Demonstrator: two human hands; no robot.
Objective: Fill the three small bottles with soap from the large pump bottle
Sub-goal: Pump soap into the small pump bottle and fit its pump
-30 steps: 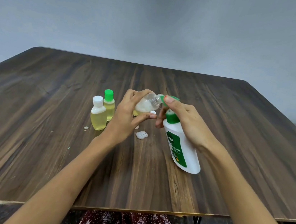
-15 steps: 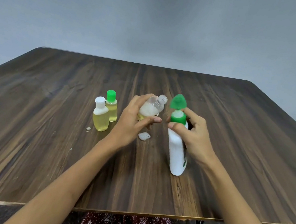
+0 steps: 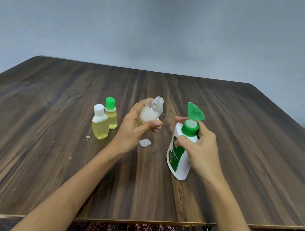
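My left hand grips an uncapped clear small bottle, tilted slightly right, with yellow liquid at its bottom and white foam above. My right hand holds the large white pump bottle by its shoulder, just below the green pump head; the bottle stands upright on the wooden table. Two capped small bottles full of yellow soap stand to the left: one with a white cap, one with a green cap.
A blob of white foam lies on the table between my hands, and a smaller drop lies left of the white-capped bottle. The table's front edge runs near my lap. A grey wall stands behind the table.
The pump bottle went from tilted against the small bottle's mouth to upright on the table, farther right. My right hand slid from the pump head to the bottle's shoulder. The small bottle turned more upright.
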